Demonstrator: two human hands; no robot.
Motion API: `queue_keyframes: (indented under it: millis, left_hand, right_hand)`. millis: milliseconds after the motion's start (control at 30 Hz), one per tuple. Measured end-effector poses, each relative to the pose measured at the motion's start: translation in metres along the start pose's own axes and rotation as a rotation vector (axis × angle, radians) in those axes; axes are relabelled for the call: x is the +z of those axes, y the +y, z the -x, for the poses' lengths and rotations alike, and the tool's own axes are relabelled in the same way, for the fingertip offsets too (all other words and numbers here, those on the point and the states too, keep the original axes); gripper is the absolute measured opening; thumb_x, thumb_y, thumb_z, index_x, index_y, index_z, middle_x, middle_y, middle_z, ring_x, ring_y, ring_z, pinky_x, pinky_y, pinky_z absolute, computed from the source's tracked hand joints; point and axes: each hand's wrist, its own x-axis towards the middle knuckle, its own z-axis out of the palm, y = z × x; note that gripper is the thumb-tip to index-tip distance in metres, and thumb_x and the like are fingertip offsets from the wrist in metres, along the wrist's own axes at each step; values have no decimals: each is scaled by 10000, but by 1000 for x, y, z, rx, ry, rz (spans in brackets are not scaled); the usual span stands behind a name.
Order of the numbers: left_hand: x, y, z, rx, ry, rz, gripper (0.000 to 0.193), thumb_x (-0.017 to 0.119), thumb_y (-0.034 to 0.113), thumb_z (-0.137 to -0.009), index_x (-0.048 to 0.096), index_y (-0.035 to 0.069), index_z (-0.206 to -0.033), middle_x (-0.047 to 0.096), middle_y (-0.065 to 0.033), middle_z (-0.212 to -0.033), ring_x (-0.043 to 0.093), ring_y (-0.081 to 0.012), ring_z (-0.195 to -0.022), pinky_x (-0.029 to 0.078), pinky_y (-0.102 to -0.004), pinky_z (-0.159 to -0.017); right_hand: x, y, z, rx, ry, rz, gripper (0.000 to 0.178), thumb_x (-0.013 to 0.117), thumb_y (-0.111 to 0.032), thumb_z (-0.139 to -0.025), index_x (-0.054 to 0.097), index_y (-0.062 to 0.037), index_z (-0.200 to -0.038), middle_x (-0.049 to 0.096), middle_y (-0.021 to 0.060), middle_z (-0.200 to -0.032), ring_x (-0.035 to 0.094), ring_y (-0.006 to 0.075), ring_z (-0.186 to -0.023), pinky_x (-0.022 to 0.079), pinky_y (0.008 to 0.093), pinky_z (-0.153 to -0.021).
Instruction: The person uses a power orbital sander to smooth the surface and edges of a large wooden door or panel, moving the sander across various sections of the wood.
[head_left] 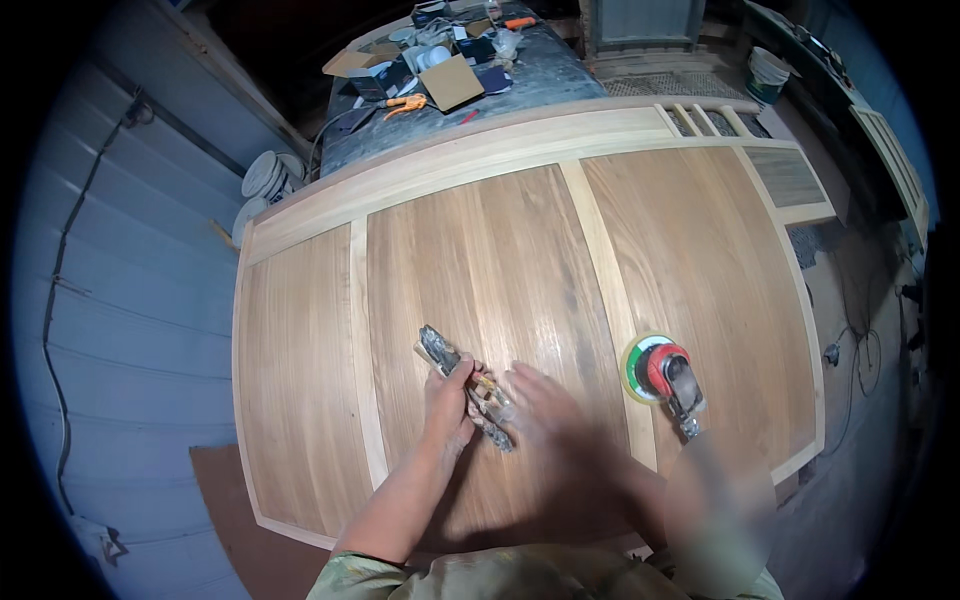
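My left hand (452,400) is closed around a grimy elongated tool (490,426), dark and crusted with pale smears, with a bit of yellow on it. Its exact kind I cannot make out. Close beside it, my right hand (540,398) is smeared by motion, its fingers stretched out toward the tool; whether they touch it is unclear. Both hands are over the middle board of a wooden panel (490,250) with pale frame strips. To the right, a red and black orbital sander (664,370) with a green and white pad rests on the panel.
Beyond the panel stands a dark table (550,75) with opened cardboard boxes (452,82) and an orange air blow gun (405,103). White buckets (270,176) stand by the metal wall at left. Another bucket (768,75) and a cable (850,385) lie to the right.
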Motion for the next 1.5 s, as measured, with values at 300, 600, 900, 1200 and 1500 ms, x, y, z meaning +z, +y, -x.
queue_keyframes:
  millis: [300,600,900,1200,1500]
  left_hand:
    - [61,109,-233,51,64,304,265,436,186,-996,416,-57,-1101,560,-172,-930,588,-279,-807,543,-511,-803]
    - [116,166,-330,484,119,-85,512,477,345,-969,434,-30,-1316,489,-48,-744,458,-119,-616,401,-277,-545]
    - [-67,-10,-80,1075,-186,-1687,476,554,147,-872,467,-12,-1311,455,-213,-1376,382,-403,-1307,267,-528,-1095]
    - [-196,-34,38,911,-15,-1914,543,464,257,-909,402,2,-1385,383,-195,-1456,297,-374,-1381,167,-530,-1132]
    - [-196,-36,37,1025,34,-1785,516,493,238,-891,442,20,-1356,406,-181,-1440,324,-363,-1360,198,-523,-1121]
  right_hand:
    - [-6,70,-16,127,55,575,473,656,-172,-794,541,-47,-1235,465,197,-1333,477,401,-1152,402,521,-951]
    - [-9,57,-16,154,-29,630,539,663,-271,-775,548,-34,-1245,456,197,-1326,450,411,-1166,382,511,-944]
    - [-1,63,-16,181,74,576,487,675,-231,-776,556,-80,-1223,456,166,-1345,451,380,-1203,406,497,-963]
    - [-65,13,3,-135,249,662,371,650,-138,-730,626,-103,-1098,541,127,-1233,506,345,-1130,405,483,-941]
    - [-122,-36,71,132,343,741,619,749,-135,-708,503,-25,-1265,464,218,-1297,447,405,-1189,374,475,-1008]
